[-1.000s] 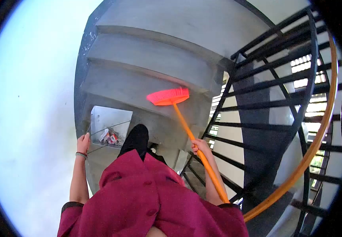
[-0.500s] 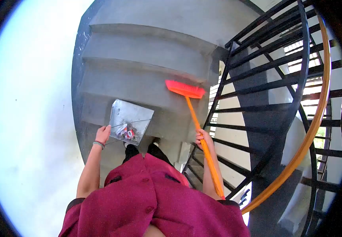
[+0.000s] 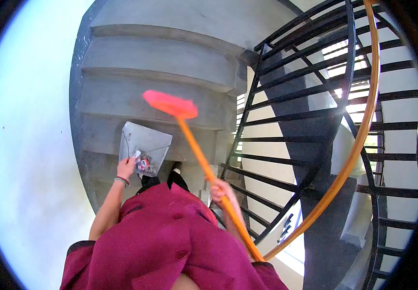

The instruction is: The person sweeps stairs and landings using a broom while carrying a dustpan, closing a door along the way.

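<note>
My left hand (image 3: 126, 166) is closed around the thin wire handle of a metal dustpan (image 3: 158, 141). Crumpled litter (image 3: 144, 163), some of it red and white, lies in the pan near its lower edge. In my right hand (image 3: 220, 190) is the orange stick of a broom (image 3: 195, 147). The broom's pinkish-red head (image 3: 170, 104), blurred by motion, is over the grey steps, up and to the right of the dustpan.
Grey concrete stairs (image 3: 156, 53) rise ahead of me. A white wall (image 3: 30, 130) runs along the left. Black metal railing (image 3: 286, 118) with a curved wooden handrail (image 3: 363, 140) borders the right. My shoe (image 3: 177, 166) shows beside the dustpan.
The broom has swung left and its head is nearer the dustpan. My right hand has moved left and down with it. The whole view has shifted slightly; my left hand still holds the dustpan.
</note>
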Tool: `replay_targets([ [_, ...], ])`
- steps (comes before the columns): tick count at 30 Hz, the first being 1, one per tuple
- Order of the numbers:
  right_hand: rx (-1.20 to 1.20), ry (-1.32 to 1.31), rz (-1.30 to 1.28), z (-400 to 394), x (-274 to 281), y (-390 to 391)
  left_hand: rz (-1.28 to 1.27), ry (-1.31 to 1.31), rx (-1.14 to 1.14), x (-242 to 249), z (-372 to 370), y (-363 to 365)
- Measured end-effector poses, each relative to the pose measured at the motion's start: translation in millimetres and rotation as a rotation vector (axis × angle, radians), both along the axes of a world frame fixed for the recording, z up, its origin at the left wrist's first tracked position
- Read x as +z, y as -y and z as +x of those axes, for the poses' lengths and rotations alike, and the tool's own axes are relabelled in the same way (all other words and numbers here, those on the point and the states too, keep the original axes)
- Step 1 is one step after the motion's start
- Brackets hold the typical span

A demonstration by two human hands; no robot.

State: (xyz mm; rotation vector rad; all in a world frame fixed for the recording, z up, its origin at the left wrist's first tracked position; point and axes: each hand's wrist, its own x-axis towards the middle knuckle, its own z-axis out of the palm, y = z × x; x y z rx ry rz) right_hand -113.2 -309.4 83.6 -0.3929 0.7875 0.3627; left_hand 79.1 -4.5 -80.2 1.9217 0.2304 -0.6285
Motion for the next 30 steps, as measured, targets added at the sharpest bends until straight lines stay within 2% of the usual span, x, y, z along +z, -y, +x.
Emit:
replay_targets([
  [1, -0.037, -0.016, -0.15, 4.5, 0.3, 21.1, -0.018, -0.002, 0.024, 1.5, -5.1, 3.8],
  [2, -0.118, -0.025, -0.179, 6.1, 1.5, 46.6, -0.013, -0.009, 0.034, 7.3, -11.6, 8.3],
  [5, -0.26, 0.051, -0.155, 11.8, -24.5, 114.5, 0.047, 0.029, -0.011, 20.6, -12.3, 4.7],
  [7, -0.263, 0.044, -0.163, 14.5, -34.2, 130.6, 0.152, 0.105, -0.095, 32.1, -10.1, -2.3],
  [10, -0.157, 0.014, -0.293, -1.4, -60.3, 91.2, 0.134, 0.073, -0.046, 21.7, -5.3, -19.2],
  [11, -0.158, -0.14, -0.192, 3.2, -52.5, 64.4, 0.112, 0.059, -0.038, 21.7, -6.5, -25.6],
  [12, -0.154, -0.087, -0.02, -4.6, -60.8, 41.4, 0.128, 0.11, -0.054, 10.2, -7.1, -36.3],
  [13, -0.12, -0.096, 0.077, -7.1, -59.8, 20.2, 0.137, 0.103, -0.044, 20.6, -8.3, -38.8],
  [15, 0.045, -0.07, 0.224, -3.4, -44.7, -17.6, 0.113, -0.05, 0.038, 49.4, -4.7, -38.0],
  [17, 0.225, -0.044, 0.113, 0.1, -29.2, -33.4, 0.131, 0.024, 0.034, 16.7, -8.5, -49.7],
  [18, 0.237, -0.02, 0.136, 4.2, -25.2, -38.6, 0.151, 0.092, 0.017, 3.1, -13.4, -65.1],
  [19, 0.246, 0.0, 0.16, 11.5, -19.8, -40.5, 0.17, 0.08, 0.055, 10.7, -13.8, -74.5],
  [21, 0.31, -0.094, -0.18, 32.0, -16.6, -46.8, -0.119, -0.19, 0.167, 14.6, -19.9, -79.7],
  [23, 0.265, -0.112, -0.281, 61.1, -20.7, -48.2, -0.132, -0.243, 0.21, -2.1, -29.9, -90.1],
  [24, 0.282, -0.119, -0.283, 68.2, -30.6, -54.2, -0.153, -0.275, 0.219, -12.6, -32.3, -96.9],
  [26, 0.118, -0.238, 0.008, 81.7, -61.2, -59.8, -0.146, -0.256, 0.229, -25.4, -34.5, -109.2],
  [29, 0.379, -0.232, 0.028, 105.2, -65.6, -93.9, -0.123, -0.239, 0.18, -51.7, -37.9, -125.3],
  [30, 0.381, -0.237, 0.023, 118.7, -66.3, -105.7, -0.041, -0.209, 0.168, -53.9, -35.1, -129.2],
])
